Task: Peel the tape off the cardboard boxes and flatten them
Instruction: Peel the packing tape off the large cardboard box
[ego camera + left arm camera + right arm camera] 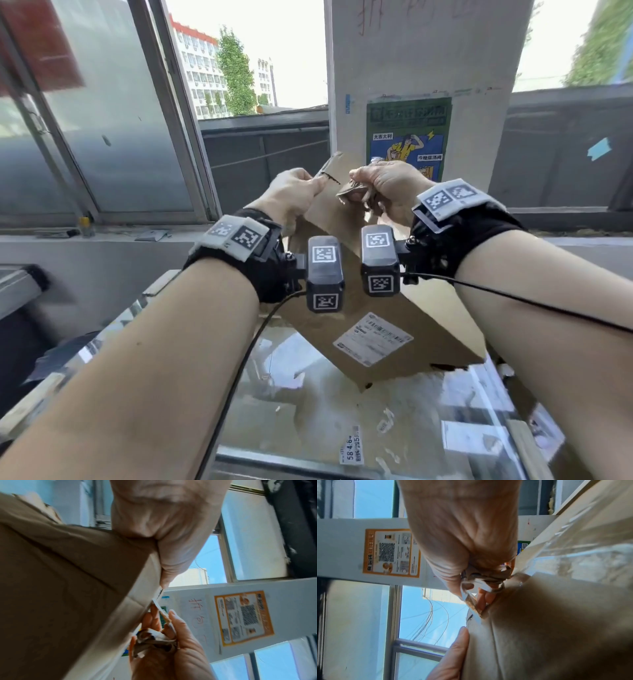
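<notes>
A brown cardboard box [404,318] with a white shipping label [373,339] is held tilted up in front of me, above a glass-topped surface. My left hand [294,192] grips the box's upper flap edge, thumb along the cardboard [68,588]. My right hand [383,186] pinches a strip of tape [161,609] peeling off the flap edge and holds a crumpled wad of peeled tape [154,642] in its palm. In the right wrist view the wad [481,577] and the strip [472,605] sit against the box [556,628], with clear tape [590,550] still stuck on one face.
Below the box is a glass tabletop [308,411] with stickers and tape scraps on it. A concrete pillar [424,68] with a green and blue poster [407,137] stands straight ahead. A sliding window [113,113] is at the left.
</notes>
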{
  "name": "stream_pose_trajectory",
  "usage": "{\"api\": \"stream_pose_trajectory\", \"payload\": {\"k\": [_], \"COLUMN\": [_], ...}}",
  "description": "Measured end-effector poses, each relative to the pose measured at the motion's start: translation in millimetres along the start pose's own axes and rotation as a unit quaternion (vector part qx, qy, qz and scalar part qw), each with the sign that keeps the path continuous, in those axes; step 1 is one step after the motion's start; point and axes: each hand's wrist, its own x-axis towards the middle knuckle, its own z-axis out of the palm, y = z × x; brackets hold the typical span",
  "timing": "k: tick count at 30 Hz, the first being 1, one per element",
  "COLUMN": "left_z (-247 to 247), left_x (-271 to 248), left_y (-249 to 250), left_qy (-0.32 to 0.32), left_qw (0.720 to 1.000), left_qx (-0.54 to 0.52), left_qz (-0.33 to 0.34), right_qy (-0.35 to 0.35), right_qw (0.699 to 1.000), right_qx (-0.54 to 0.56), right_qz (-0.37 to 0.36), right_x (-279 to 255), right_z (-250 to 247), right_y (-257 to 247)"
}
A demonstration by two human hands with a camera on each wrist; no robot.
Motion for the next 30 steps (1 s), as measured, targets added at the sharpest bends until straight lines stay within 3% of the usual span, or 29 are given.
{"api": "stream_pose_trajectory", "payload": {"k": [8,14,17,19,24,30], "left_z": [-22.8,-26.0,-9.6,-0.3,9.2,13.5], "left_x": [-9.0,-13.6,-16.2,-15.8,-7.2,-3.0], "left_y": [-25.7,-62.1,-94.8,-110.3,-133.1,-144.3], "left_qy": [0.02,0.017,-0.019,-0.031,0.017,0.01], "left_qw": [0.988,0.963,0.962,0.968,0.986,0.972], "left_qx": [-0.147,-0.23,-0.167,-0.103,0.063,0.199], "left_qz": [-0.046,-0.142,-0.217,-0.229,-0.153,-0.121], "right_qy": [-0.034,-0.035,-0.045,-0.048,-0.072,-0.061], "right_qw": [0.999,0.988,0.983,0.985,0.986,0.991], "right_qx": [0.024,-0.145,-0.175,-0.154,-0.126,-0.065], "right_qz": [-0.005,-0.035,0.023,0.062,0.085,0.101], "right_x": [-3.7,0.5,-1.7,-2.9,-5.0,-12.4], "right_z": [32.6,66.6,62.8,58.1,58.6,49.6], "right_y": [-0.6,12.5,49.6,74.2,91.3,99.6]}}
